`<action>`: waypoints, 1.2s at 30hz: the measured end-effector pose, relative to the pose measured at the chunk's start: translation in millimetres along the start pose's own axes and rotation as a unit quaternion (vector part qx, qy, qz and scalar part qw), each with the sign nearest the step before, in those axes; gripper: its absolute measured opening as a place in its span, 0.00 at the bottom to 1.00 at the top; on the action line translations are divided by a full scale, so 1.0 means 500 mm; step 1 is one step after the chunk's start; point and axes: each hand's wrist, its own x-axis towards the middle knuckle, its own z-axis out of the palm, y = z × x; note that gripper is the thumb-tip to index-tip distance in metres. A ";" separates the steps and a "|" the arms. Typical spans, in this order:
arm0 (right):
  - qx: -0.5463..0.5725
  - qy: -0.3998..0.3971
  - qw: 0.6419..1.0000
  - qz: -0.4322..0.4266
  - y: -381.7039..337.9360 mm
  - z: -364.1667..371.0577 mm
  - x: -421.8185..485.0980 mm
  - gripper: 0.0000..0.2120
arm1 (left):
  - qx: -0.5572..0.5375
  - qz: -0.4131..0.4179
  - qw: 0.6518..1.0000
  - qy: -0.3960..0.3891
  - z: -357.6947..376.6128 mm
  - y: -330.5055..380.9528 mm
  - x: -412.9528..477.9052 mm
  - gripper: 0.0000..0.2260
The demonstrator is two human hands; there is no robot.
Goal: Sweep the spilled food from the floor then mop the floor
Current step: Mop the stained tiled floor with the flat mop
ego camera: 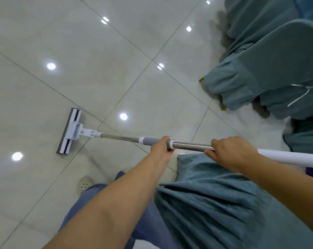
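Both hands wrap the mop handle [191,146]: left hand [161,147] nearer the mop head [69,131], right hand [229,151] behind; handle axis runs leftward across the floor [116,60].

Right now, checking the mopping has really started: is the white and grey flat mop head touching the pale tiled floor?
Touching. The head view shows the white and grey flat mop head lying flat on the pale tiled floor, no gap beneath.

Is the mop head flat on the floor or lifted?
Flat on the floor: the mop head lies along the tiles, with no gap visible beneath it.
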 end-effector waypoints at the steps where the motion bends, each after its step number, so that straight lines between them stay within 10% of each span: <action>1: 0.001 0.008 1.000 -0.005 -0.022 -0.018 0.013 0.22 | -0.009 0.010 1.000 0.005 -0.013 0.026 -0.004 0.12; 21: -0.129 0.100 0.929 -0.331 -0.938 -0.379 0.115 0.14 | -0.161 0.267 0.934 0.172 -0.737 0.661 -0.230 0.09; 36: -0.092 0.047 0.939 -0.327 -0.520 -0.263 0.286 0.14 | -0.147 0.206 0.958 0.132 -0.408 0.483 -0.032 0.06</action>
